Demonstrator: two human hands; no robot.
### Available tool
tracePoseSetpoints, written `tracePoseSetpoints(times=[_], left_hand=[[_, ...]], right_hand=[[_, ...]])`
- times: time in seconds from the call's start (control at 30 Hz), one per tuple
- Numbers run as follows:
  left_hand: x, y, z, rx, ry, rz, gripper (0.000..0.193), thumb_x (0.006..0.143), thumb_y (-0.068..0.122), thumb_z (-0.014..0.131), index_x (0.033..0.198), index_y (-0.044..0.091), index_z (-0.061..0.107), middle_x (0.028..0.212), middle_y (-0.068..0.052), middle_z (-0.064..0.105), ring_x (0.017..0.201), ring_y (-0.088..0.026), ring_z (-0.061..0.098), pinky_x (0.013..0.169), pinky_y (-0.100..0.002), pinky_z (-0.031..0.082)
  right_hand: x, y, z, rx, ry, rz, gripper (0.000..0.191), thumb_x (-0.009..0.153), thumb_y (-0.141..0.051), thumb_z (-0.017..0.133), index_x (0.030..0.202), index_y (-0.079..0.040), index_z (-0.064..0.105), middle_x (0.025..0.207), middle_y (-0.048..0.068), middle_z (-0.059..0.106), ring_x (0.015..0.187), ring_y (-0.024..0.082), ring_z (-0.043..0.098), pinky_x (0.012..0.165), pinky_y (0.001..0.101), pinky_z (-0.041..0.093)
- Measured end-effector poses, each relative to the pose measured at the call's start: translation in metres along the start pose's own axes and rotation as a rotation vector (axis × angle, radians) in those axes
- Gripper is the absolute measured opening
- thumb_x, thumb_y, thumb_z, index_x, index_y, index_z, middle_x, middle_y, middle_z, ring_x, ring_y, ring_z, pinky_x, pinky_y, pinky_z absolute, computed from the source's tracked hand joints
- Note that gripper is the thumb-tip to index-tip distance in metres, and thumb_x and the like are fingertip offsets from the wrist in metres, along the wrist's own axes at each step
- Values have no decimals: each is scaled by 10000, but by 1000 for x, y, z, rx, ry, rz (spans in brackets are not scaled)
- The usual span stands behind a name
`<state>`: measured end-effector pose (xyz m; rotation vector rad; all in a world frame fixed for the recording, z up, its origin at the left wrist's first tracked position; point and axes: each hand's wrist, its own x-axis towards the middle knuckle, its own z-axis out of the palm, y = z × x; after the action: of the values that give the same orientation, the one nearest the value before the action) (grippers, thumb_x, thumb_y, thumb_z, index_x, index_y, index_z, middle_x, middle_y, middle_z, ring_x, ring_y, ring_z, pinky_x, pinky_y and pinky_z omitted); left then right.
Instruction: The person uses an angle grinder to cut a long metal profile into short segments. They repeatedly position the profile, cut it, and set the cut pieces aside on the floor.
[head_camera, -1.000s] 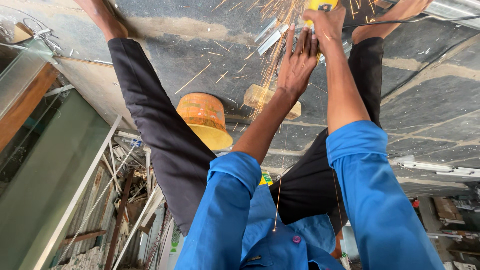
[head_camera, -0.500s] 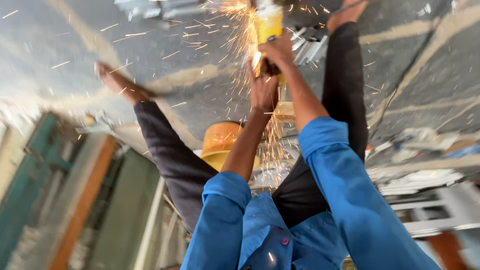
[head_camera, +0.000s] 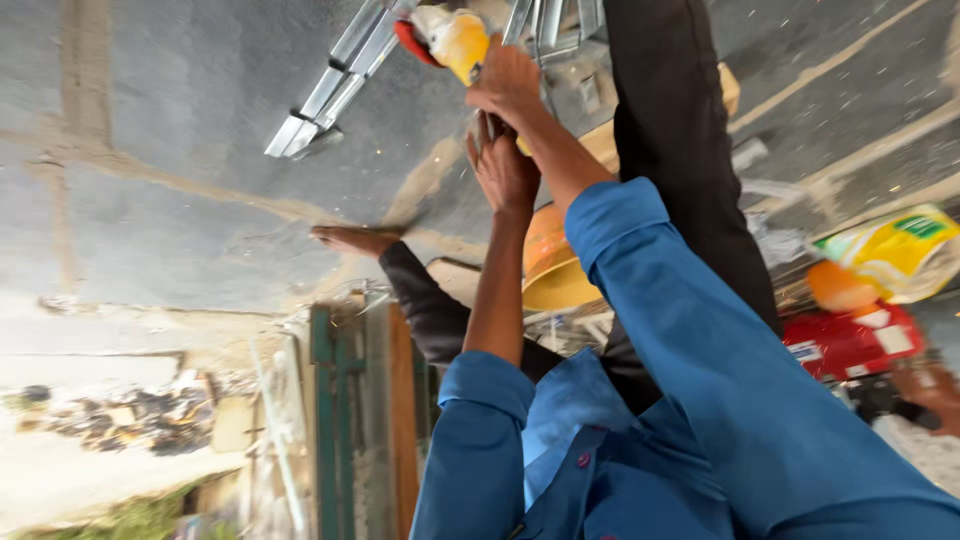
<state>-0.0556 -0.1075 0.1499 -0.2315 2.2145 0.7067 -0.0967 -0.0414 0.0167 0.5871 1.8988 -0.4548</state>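
Grey concrete floor (head_camera: 180, 150) w/ metal rails (head_camera: 330, 85) lying at top. Left hand (head_camera: 503, 170) sits just below the yellow grinder (head_camera: 455, 40), grip can't tell. Right hand (head_camera: 508, 85) clenched round grinder body. Orange bucket (head_camera: 550, 270) behind forearms; yellow bag (head_camera: 895, 250) far right.

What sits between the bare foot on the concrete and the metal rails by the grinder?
In the head view, only bare grey concrete floor lies between the bare foot and metal rails.

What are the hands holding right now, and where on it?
A yellow power grinder. One hand is wrapped around its body, close behind the red guard. The other hand sits just below it, fingers up toward the tool; whether it grips cannot be told.
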Motion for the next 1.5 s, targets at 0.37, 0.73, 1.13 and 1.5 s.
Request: tracePoseSetpoints(times=[0.37, 0.73, 1.13, 1.5], left_hand=[[-30, 12, 14, 81, -97, -50, 771, 803, 244, 800, 1480, 30, 500, 1560, -154, 491, 1541, -321, 346, 1293, -542, 203], [-12, 40, 11, -52, 184, -77, 782, 839, -32, 571, 1596, 51, 392, 1694, -121, 350, 1601, -284, 300, 1320, -536, 203], [87, 132, -7, -220, 184, -160, 839, 825, 86, 630, 1570, -73, 279, 1683, -255, 202, 1593, -359, 153, 1309, -542, 149], [86, 115, 20, -160, 134, -123, 769, 844, 101, 674, 1547, -38, 394, 1666, -212, 282, 1577, -330, 191, 1296, -572, 111]], right_hand=[[-8, 36, 3, 59, -85, -22, 836, 601, -259, 939, 1258, 53, 526, 1065, 267, 702, 940, 377, 722, 806, 449, 601], [-2, 1, -68, 622, -60, -207, 440, 664, -96, 839, 1042, 19, 646, 858, 87, 735, 730, 164, 701, 672, 296, 579], [69, -37, -181, 332, -153, -436, 239, 719, -52, 833, 896, 3, 683, 800, 59, 716, 621, 131, 663, 529, 289, 524], [72, -7, -163, 333, -130, -410, 211, 738, -21, 810, 880, -2, 655, 775, 38, 681, 625, 116, 624, 556, 270, 495]])
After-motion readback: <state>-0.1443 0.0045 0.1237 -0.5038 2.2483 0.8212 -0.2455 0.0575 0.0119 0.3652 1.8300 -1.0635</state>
